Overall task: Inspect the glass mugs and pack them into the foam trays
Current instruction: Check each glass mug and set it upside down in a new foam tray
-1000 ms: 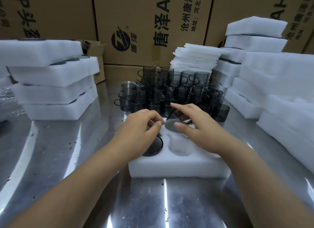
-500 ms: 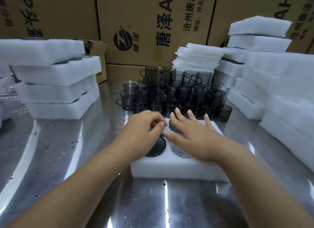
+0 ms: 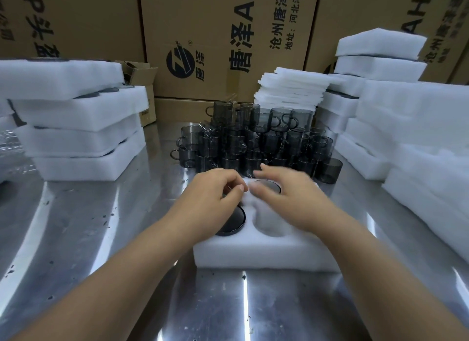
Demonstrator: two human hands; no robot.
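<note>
The glass mugs (image 3: 253,137) seem light, slippery and fragile; take them by handle or wall. The right hand (image 3: 286,201) is spread flat; the left hand (image 3: 215,196) is curled, and I cannot tell whether it holds anything.

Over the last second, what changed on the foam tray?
The right hand lowered the tilted mug it held into the far-right pocket, pressed it flat, then let go; that mug now sits in the foam tray, the hand open over it. Unchanged: the left hand curled over the far-left pocket, the near-left mug, the empty near-right pocket, the mug pile behind.
</note>
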